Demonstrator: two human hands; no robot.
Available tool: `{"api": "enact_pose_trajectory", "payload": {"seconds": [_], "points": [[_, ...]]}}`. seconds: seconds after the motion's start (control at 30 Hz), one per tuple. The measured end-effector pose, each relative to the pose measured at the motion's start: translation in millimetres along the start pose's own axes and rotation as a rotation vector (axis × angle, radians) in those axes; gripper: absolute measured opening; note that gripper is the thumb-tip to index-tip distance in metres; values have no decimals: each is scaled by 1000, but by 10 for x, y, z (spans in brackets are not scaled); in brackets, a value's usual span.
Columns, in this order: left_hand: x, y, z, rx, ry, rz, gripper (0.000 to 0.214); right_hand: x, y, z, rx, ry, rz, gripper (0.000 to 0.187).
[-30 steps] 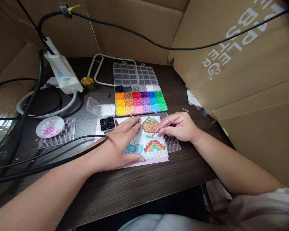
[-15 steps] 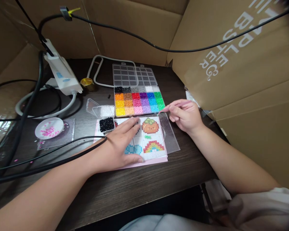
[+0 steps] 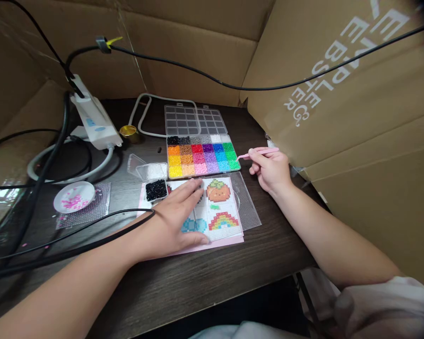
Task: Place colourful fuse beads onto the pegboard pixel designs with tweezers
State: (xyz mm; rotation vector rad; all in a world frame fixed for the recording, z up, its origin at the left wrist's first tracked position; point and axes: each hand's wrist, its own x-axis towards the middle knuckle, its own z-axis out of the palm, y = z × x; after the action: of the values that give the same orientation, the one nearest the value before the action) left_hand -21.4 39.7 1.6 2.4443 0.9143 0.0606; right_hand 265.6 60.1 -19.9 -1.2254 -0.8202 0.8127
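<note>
Right hand (image 3: 272, 170) pinches pink tweezers (image 3: 257, 153), tip at the bead box's (image 3: 201, 155) green corner, probably just above it. Left hand (image 3: 173, 216) lies spread flat on the pattern sheet (image 3: 221, 207). Cardboard wall (image 3: 339, 94) crowds close on the right; bare table (image 3: 215, 278) opens toward the near edge.

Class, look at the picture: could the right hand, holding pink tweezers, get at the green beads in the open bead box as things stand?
Probably yes: the right hand holds the pink tweezers with their tip beside the green beads, and nothing covers that compartment.
</note>
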Motion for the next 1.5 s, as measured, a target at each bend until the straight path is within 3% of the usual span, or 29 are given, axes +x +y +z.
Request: {"api": "enact_pose_trajectory", "payload": {"seconds": [0.1,0.17,0.27,0.4,0.5,0.7,1.13,1.33,1.5], "points": [[-1,-3,-1,-9,-4,0,102,-9,-7,-3,8,1,-17,29],[-2,-8,4,-11,-4,4,103,-48,-28,-12,2,-68,-64,26],[-4,-20,19,-13,13,11,104,-186,-92,-24,-67,-303,-125,19],[-3,-26,30,-1,22,23,103,-427,-176,-15,-173,-635,-105,8],[-4,-30,34,2,22,33,102,-521,-185,4,-184,-720,-108,4],[-12,-62,61,-28,52,53,102,-516,-153,23,-191,-784,-86,7],[-9,-50,51,3,39,52,102,-519,-159,21,-266,-785,-123,6],[-3,-35,46,-6,38,45,101,-512,-172,7,-217,-702,-34,10],[-8,-30,37,-27,37,35,100,-380,-124,-22,-143,-540,-71,12]]}}
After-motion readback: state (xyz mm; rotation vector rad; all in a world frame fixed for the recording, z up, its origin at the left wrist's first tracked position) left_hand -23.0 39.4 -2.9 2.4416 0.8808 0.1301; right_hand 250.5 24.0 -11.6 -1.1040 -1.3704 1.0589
